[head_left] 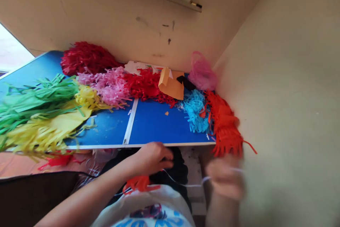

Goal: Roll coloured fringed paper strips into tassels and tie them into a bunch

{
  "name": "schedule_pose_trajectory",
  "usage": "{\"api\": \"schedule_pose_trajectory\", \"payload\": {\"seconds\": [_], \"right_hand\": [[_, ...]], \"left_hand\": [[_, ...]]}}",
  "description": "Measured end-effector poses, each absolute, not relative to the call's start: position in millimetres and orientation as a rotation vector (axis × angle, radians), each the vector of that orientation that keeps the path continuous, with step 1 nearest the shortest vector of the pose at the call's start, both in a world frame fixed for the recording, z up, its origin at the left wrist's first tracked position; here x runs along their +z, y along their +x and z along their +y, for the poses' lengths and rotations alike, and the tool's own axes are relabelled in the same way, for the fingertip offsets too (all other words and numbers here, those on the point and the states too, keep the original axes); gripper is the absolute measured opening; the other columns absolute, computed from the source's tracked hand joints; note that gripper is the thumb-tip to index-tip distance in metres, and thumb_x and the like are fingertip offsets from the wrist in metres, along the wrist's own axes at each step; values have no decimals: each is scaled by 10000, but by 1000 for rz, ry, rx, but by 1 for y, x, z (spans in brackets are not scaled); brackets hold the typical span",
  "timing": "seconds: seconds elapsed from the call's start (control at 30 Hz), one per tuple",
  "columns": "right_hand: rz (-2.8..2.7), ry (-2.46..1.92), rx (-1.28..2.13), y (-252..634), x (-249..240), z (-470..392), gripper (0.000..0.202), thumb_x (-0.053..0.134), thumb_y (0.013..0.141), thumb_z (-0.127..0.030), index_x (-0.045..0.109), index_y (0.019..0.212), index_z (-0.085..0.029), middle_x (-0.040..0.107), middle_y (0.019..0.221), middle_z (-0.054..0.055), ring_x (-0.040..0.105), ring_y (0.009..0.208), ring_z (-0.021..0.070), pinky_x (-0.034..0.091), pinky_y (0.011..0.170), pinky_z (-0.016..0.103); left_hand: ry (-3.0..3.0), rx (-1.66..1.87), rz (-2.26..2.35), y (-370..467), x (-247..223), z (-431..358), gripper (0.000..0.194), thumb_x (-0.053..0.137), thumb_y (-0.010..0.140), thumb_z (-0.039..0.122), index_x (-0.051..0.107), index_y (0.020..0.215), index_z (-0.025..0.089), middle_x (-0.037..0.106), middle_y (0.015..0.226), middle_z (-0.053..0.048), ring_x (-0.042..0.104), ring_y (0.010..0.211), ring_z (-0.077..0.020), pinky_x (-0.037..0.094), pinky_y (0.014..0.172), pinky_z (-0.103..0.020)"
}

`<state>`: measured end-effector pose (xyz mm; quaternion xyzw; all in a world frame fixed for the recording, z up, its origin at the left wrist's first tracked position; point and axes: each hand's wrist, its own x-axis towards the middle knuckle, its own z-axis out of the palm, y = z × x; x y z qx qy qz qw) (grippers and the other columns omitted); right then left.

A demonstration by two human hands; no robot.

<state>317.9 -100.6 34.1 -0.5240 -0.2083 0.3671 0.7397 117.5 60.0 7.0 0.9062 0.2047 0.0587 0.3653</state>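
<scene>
String (186, 185), thin and white, sags between the two hands, before the near edge of the blue tabletop (159, 129). The right hand (227, 179) is clenched on it, a short length showing past the fist. The left hand (155, 158) is curled at the other end of the span; whether its grip pinches the string itself I cannot tell. Just below it an orange tuft (139, 184) lies by the white garment (170, 198), perhaps fastened on, though the view is too poor to be sure. Much of the material is already cut into strips, while the span between the hands is bare. Farther out, orange fringe (225, 122) overhangs the right end beside blue fringe (196, 112); red fringe (140, 83), pink fringe (113, 85), yellow fringe (50, 129) and green fringe (37, 99) lie leftward, apparently unstrung, so plenty seems left.
</scene>
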Motion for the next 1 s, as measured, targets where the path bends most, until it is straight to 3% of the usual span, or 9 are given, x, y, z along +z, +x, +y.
{"api": "schedule_pose_trajectory", "payload": {"seconds": [0.07, 0.17, 0.23, 0.37, 0.6, 0.73, 0.83, 0.93, 1.0], "right_hand": [[-583, -1129, 1091, 292, 3, -83, 435, 808, 620, -558, 509, 595, -243, 303, 439, -93, 203, 383, 68, 180, 383, 225], [-744, -1075, 1318, 261, -33, -60, 388, 698, 768, -574, 563, 709, -215, 321, 484, -93, 217, 428, 66, 184, 433, 222], [-808, -1094, 1322, 257, -42, -58, 368, 677, 807, -550, 578, 739, -202, 349, 522, -81, 247, 468, 71, 198, 464, 225], [-823, -1132, 1335, 266, -42, -69, 355, 651, 835, -534, 589, 758, -193, 354, 543, -77, 262, 496, 77, 217, 489, 226], [-754, -1164, 1316, 262, -47, -69, 356, 655, 825, -533, 578, 757, -192, 348, 544, -83, 252, 498, 78, 203, 486, 218], [-710, -1197, 1297, 260, -49, -66, 356, 661, 811, -535, 569, 762, -195, 333, 540, -89, 239, 492, 78, 184, 475, 217], [-735, -1198, 1276, 256, -46, -64, 353, 657, 814, -532, 571, 767, -194, 342, 547, -86, 252, 496, 79, 191, 478, 218], [-758, -1202, 1244, 253, -44, -63, 347, 655, 819, -525, 573, 774, -191, 347, 554, -85, 265, 502, 79, 195, 480, 219], [-760, -1212, 1227, 252, -42, -63, 357, 657, 812, -536, 568, 773, -193, 342, 547, -88, 261, 495, 80, 192, 474, 220]], "left_hand": [[2193, 330, 746, 170, 25, 93, 148, 603, 861, 306, 729, 816, 242, 741, 870, -54, 679, 881, -223, 472, 800, -283], [2116, 393, 1067, 253, 36, 146, 219, 535, 911, 249, 726, 885, 147, 714, 985, -159, 651, 1008, -294, 474, 852, -366], [2056, 390, 1216, 292, 30, 175, 210, 571, 911, 263, 701, 990, 117, 682, 1076, -173, 628, 1064, -296, 486, 878, -404], [1982, 356, 1342, 322, 3, 201, 306, 606, 917, 355, 616, 1148, 155, 622, 1203, -95, 610, 1077, -220, 512, 935, -447], [1827, 529, 1297, 311, -16, 209, 160, 789, 710, 247, 700, 774, 130, 706, 871, -133, 660, 964, -291, 492, 834, -375], [1716, 760, 1111, 294, -15, 206, 162, 772, 715, 281, 680, 733, 148, 682, 738, -62, 665, 822, -223, 490, 742, -295], [1588, 913, 959, 288, -11, 199, 167, 724, 752, 239, 656, 869, 140, 691, 819, -59, 656, 805, -176, 503, 713, -258], [1453, 983, 782, 287, -2, 191, 455, 670, 780, 170, 530, 1213, 164, 702, 909, -57, 663, 771, -141, 530, 683, -246], [1384, 997, 672, 285, 6, 187, 570, 651, 792, 153, 435, 1319, 188, 707, 916, -49, 671, 766, -132, 549, 698, -255]]}}
